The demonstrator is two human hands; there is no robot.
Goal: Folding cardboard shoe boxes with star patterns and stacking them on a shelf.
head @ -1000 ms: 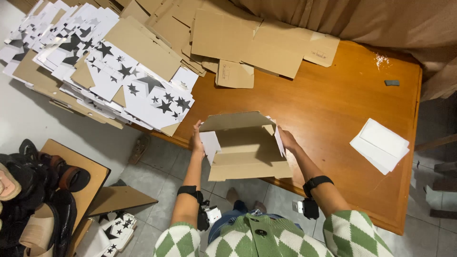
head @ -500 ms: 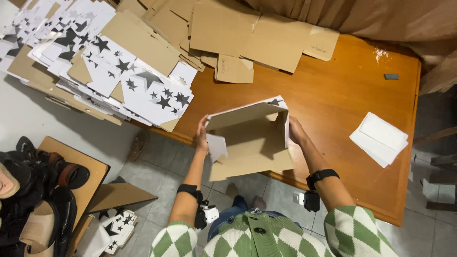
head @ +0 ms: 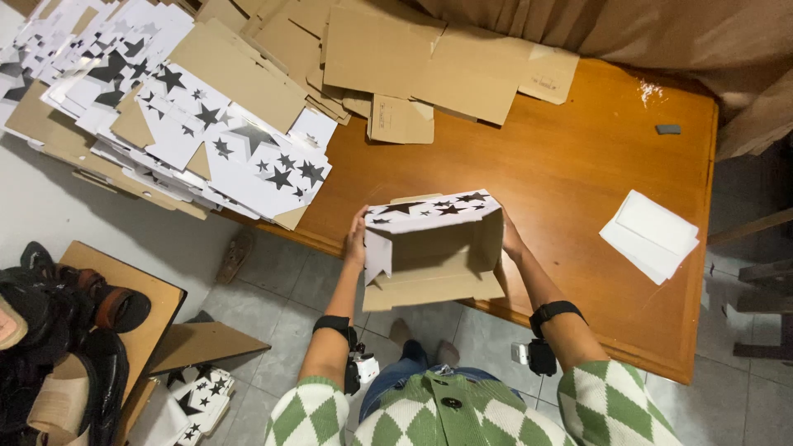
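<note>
I hold a half-folded cardboard box (head: 435, 248) over the near edge of the orange wooden table (head: 570, 173). Its outside is white with black stars, its inside plain brown, and the open side faces me. My left hand (head: 357, 238) grips the box's left wall. My right hand (head: 510, 239) grips the right wall. A brown flap hangs down at the front.
Flat star-printed box blanks (head: 198, 124) are piled at the table's left, and plain brown cardboard sheets (head: 413, 58) lie at the back. White folded sheets (head: 650, 234) rest at the right. Shoes (head: 58, 330) and a cardboard piece (head: 198, 343) lie on the tiled floor.
The box has been tipped up and turned, so its star-printed top panel now shows and its walls stand squarer. Both hands stayed on its sides.
</note>
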